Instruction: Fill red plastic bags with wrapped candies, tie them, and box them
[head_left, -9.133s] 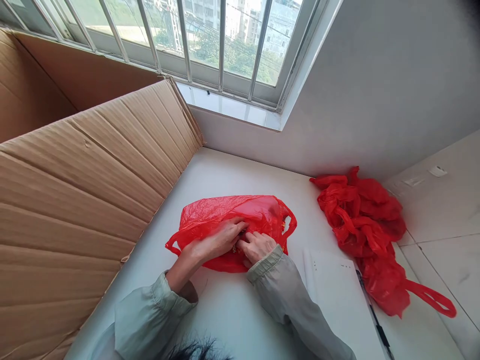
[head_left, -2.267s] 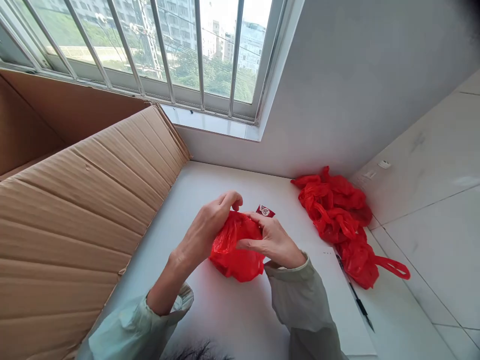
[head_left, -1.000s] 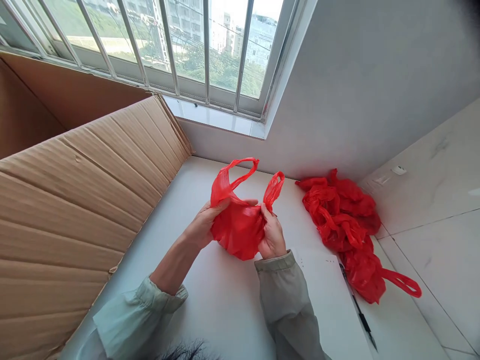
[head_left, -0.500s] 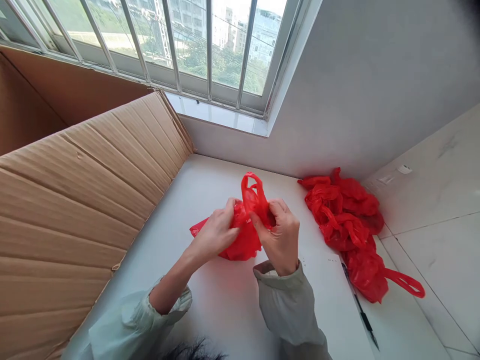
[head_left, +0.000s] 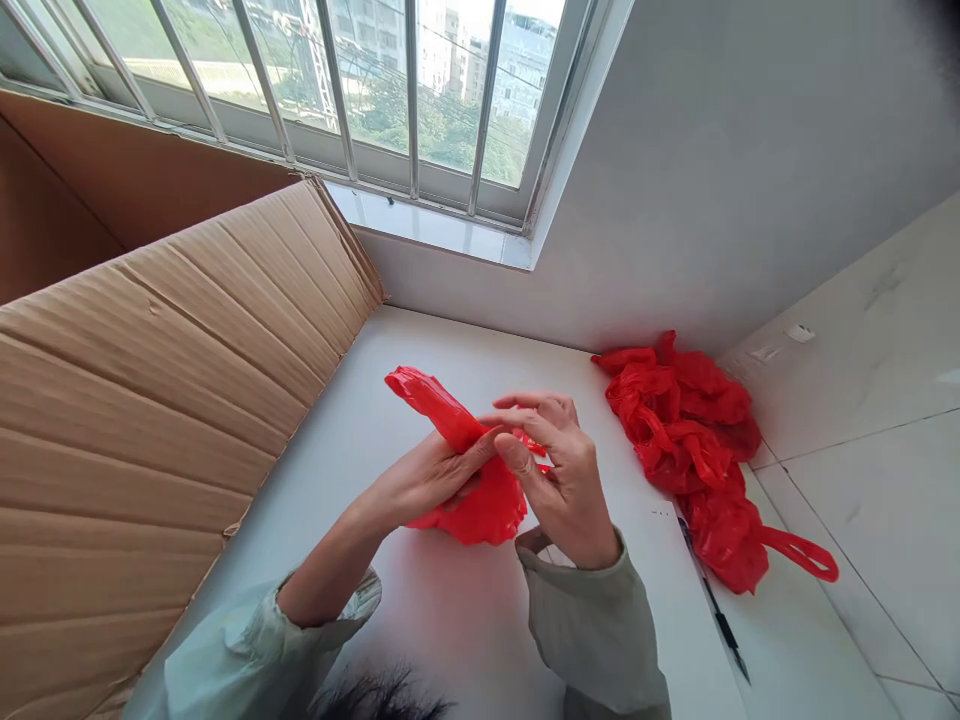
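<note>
A red plastic bag (head_left: 491,500) is gathered above the white tabletop, its folded upper end sticking out to the far left. My left hand (head_left: 431,475) is closed around the bunched middle of this bag. Over the left fingertips lies my right hand (head_left: 559,470), with its index finger stretched along the bag and its thumb apart. Bits of red plastic show beneath the right fingers; whether they touch them I cannot tell.
A large open cardboard box (head_left: 195,400) stands on the left. At the right, a heap of red plastic bags (head_left: 675,430) lies against the wall, with a black pen (head_left: 724,625) in front of it. A barred window (head_left: 375,100) is behind the table (head_left: 442,345).
The bag's looped handles no longer stand up between my hands; a folded end now points left over my left hand. My right fingers have gone from gripping the bag to stretched out.
</note>
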